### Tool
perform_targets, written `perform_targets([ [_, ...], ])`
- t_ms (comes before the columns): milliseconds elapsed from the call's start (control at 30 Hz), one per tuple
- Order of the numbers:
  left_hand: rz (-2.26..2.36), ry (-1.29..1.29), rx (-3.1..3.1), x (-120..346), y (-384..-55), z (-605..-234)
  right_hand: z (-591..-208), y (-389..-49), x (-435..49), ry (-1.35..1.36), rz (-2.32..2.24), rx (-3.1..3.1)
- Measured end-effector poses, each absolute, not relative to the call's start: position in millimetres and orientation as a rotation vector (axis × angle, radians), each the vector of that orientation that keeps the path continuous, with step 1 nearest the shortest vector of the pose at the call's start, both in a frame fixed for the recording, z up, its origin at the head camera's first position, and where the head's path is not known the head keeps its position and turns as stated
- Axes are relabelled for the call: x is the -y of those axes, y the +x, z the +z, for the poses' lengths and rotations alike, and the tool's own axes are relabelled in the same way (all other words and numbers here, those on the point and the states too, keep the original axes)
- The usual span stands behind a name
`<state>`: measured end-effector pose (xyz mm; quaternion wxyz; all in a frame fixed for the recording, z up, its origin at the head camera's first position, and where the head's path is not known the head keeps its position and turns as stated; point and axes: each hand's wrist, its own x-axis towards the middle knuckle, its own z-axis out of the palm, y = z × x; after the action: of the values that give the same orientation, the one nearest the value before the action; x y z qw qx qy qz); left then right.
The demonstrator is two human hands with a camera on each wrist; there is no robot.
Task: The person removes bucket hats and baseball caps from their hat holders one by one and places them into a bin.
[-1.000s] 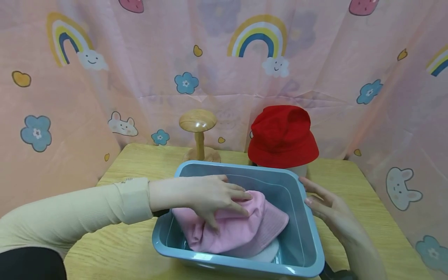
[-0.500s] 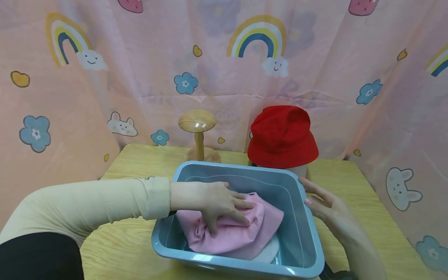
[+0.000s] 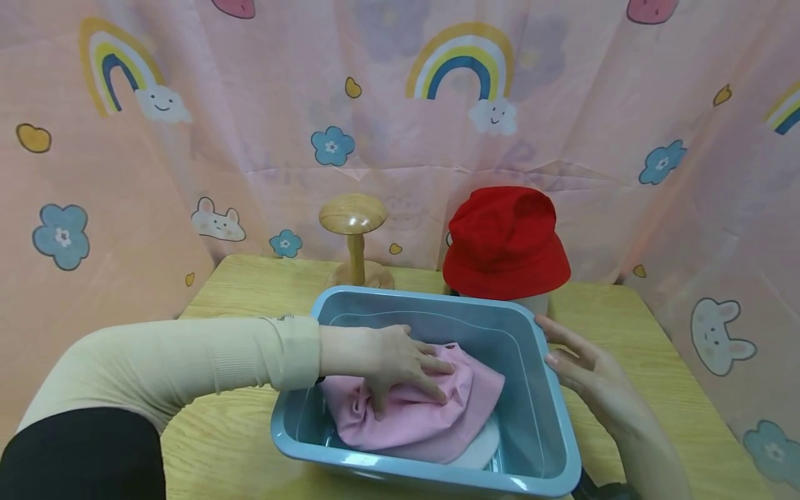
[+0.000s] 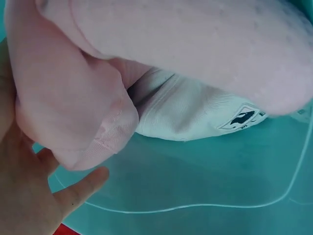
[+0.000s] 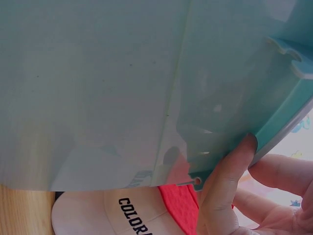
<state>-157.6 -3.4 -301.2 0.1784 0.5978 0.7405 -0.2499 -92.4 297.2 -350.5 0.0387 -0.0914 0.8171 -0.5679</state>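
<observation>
Head view, left hand [image 3: 403, 364] spread on pink hat [image 3: 425, 430], right hand [image 3: 596, 385] gripping bin rim [image 3: 562, 417]

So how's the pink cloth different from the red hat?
The pink cloth is pale pink, while the red hat is bright red. The pink cloth lies rumpled inside the blue tub; the red hat sits upright behind it, rounded with its brim pointing down. The left hand rests on the pink cloth, but no hand touches the red hat. Both look like soft fabric.
</observation>
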Motion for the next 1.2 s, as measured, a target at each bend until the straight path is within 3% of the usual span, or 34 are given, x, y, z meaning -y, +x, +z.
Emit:
perform_targets([
  [733,-0.781,1.749,-2.000,-12.7,-163.4,-317.2,-354.3,-93.1,-300.3,-0.319,-1.764,-2.487],
  [1200,-0.620,1.710,-2.078,-8.1,-160.4,-307.2,-355.1,-93.6,-298.5,-0.311,-1.760,-2.505],
])
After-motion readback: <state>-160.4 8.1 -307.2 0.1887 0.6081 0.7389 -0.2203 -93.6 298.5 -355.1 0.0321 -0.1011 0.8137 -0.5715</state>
